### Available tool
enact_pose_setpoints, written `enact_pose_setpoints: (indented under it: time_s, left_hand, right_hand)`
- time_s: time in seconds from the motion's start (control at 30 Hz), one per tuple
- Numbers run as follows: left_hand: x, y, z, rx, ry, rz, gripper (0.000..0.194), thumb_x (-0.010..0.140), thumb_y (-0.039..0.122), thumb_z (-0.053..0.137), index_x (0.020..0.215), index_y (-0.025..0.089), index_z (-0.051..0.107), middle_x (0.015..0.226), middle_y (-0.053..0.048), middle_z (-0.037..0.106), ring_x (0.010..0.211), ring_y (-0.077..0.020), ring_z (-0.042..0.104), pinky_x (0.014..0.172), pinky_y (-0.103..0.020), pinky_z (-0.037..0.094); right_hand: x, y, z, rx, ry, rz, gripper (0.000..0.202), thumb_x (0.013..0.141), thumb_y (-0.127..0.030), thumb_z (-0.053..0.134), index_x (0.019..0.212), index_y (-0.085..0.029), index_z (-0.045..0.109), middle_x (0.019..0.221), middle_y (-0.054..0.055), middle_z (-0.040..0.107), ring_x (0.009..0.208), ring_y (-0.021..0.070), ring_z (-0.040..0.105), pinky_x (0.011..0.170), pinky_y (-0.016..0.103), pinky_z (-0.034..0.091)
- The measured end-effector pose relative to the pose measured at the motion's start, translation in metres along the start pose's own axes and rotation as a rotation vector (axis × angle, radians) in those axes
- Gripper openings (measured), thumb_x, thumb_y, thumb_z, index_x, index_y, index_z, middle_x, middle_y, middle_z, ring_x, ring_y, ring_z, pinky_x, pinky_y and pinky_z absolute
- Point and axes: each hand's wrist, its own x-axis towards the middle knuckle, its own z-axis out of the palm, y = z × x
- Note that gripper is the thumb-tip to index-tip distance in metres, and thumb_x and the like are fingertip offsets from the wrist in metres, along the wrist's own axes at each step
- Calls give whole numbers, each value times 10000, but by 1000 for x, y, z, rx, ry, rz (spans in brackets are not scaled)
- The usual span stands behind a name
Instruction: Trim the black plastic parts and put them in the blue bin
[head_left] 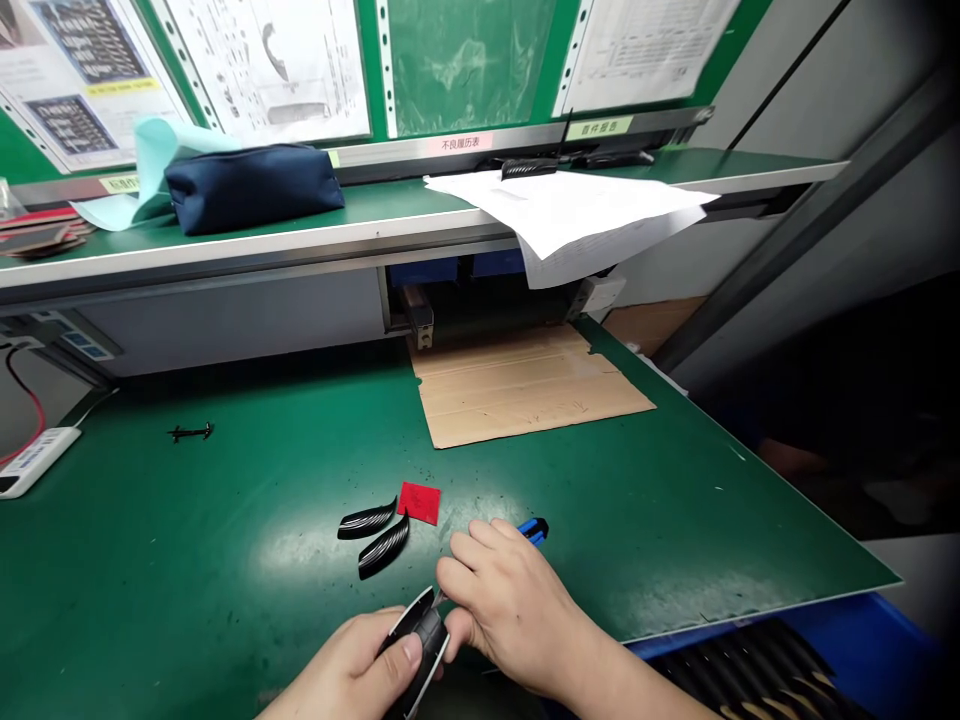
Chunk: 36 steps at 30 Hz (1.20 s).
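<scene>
Both your hands work one curved black plastic trim piece (420, 640) at the near edge of the green worktop (225, 560).
Your left hand (352, 670) grips it, thumb on top, long axis pointing away and rightward; your right hand (510, 605), palm down, pinches a blue-handled blade tool (534, 530) against its far tip.

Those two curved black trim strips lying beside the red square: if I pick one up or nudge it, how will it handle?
Each curved black strip looks thin and small, so probably light and likely to skid on the smooth green mat. The glossy ribbed face may be slippery. Lying flat and tapered, they seem unlikely to roll, though the pointed tips might flex.
</scene>
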Motion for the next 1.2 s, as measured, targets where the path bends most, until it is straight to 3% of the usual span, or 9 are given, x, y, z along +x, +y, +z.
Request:
enact_pose_setpoints:
  time_s: [0.1, 0.3, 0.53, 0.73, 0.83, 0.97, 1.03, 1.13, 1.2]
  left_hand:
    - [0, 2, -1, 48, -10, -17, 546, 824, 642, 494, 1072, 179, 645, 916, -37, 553, 696, -141, 423, 600, -219, 352]
    - [4, -4, -3, 206, -11, 3, 560, 859, 641, 418, 998, 148, 642, 855, -47, 543, 780, -175, 447, 678, -243, 357]
    - [7, -4, -2, 259, 49, 14, 515, 877, 595, 428, 1028, 180, 692, 897, -59, 612, 829, -207, 508, 759, -256, 388]
    - [5, 1, -2, 295, 99, 25, 493, 871, 593, 433, 1019, 208, 704, 927, -56, 617, 895, -232, 524, 870, -280, 392]
    - [3, 5, -2, 235, 102, 10, 501, 842, 632, 460, 1000, 225, 707, 906, -50, 627, 831, -217, 530, 768, -258, 425]
    - [3, 10, -4, 172, 12, 5, 535, 855, 627, 452, 1083, 197, 676, 925, -56, 632, 658, -153, 494, 606, -233, 419]
    - [4, 11, -5, 235, -5, 45, 515, 885, 594, 425, 1109, 200, 670, 941, -51, 633, 687, -151, 508, 701, -240, 437]
    - [3, 11, -4, 314, 34, 85, 474, 910, 555, 401, 1130, 230, 667, 987, -41, 636, 904, -198, 552, 899, -262, 406]
    - [1, 9, -3, 335, 67, 93, 453, 911, 543, 403, 1140, 253, 664, 1034, -38, 633, 1015, -220, 539, 948, -270, 390]
  right_hand:
    - [3, 4, 1, -7, 30, -44, 645, 915, -660, 72, 694, -187, 452, 674, 9, 459, 627, 162, 318, 586, 344, 144]
    - [6, 10, 3, -26, -23, -93, 548, 945, -627, 198, 691, -202, 433, 643, -3, 479, 607, 168, 332, 576, 341, 131]
    - [4, 12, 12, 15, -36, -91, 599, 939, -625, 72, 677, -206, 410, 626, -5, 483, 587, 172, 336, 569, 342, 126]
    - [4, 15, 12, 204, -21, -93, 666, 878, -715, 48, 696, -198, 425, 658, -22, 478, 601, 150, 366, 579, 306, 183]
    - [5, 13, 8, 132, 75, -10, 710, 834, -757, 60, 738, -192, 479, 724, 10, 482, 657, 168, 373, 612, 312, 186]
    - [7, 9, 5, 49, 106, -8, 702, 872, -701, 18, 713, -188, 470, 714, 23, 464, 656, 175, 341, 613, 328, 161]
    - [8, 8, 6, 24, 114, -32, 681, 884, -690, 32, 693, -188, 451, 688, 14, 451, 641, 171, 323, 600, 331, 144]
    - [8, 9, 8, 4, 122, -61, 653, 894, -687, 71, 675, -188, 430, 648, 2, 437, 612, 163, 296, 585, 336, 125]
    - [9, 11, 9, 11, 109, -72, 642, 907, -672, 78, 670, -190, 429, 639, 3, 449, 604, 162, 292, 580, 340, 124]
